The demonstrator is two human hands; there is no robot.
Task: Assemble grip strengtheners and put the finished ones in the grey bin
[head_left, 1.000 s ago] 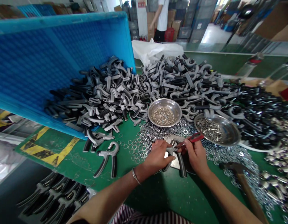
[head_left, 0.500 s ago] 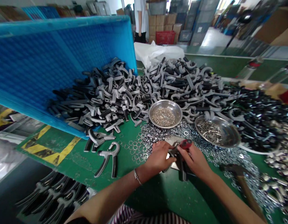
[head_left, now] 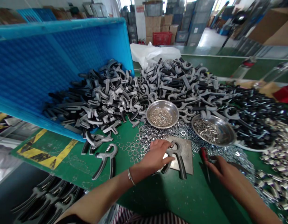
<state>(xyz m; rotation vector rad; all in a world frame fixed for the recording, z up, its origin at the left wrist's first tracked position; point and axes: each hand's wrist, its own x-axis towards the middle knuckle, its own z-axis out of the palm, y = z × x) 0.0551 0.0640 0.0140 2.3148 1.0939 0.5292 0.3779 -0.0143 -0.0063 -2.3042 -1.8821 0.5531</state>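
Note:
A grey and black hand grip exerciser [head_left: 180,158] with a coiled spring lies on a square metal plate [head_left: 188,149]. My left hand [head_left: 158,154] holds it from the left, forefinger near the spring and thumb across the left handle. To the right of the plate, my right hand [head_left: 219,168] is closed around a red-handled tool [head_left: 204,154], apparently a screwdriver, its thin shaft pointing down. Beneath that hand a dark hammer [head_left: 239,167] is partly hidden; whether my fingers touch it I cannot tell. Another hand grip exerciser [head_left: 107,160] lies to the left.
A blue crate [head_left: 87,46] lies on its side, grey handle parts [head_left: 115,96] spilling out. Metal bowls of small rings [head_left: 162,113] and pins [head_left: 214,129] stand behind the plate. Loose washers [head_left: 144,140] and metal sleeves [head_left: 274,183] cover parts of the green table [head_left: 181,199].
My right hand has moved right, away from the hand grip exerciser, carrying the red-handled tool to the hammer. My left hand stays on the exerciser. The view has shifted slightly.

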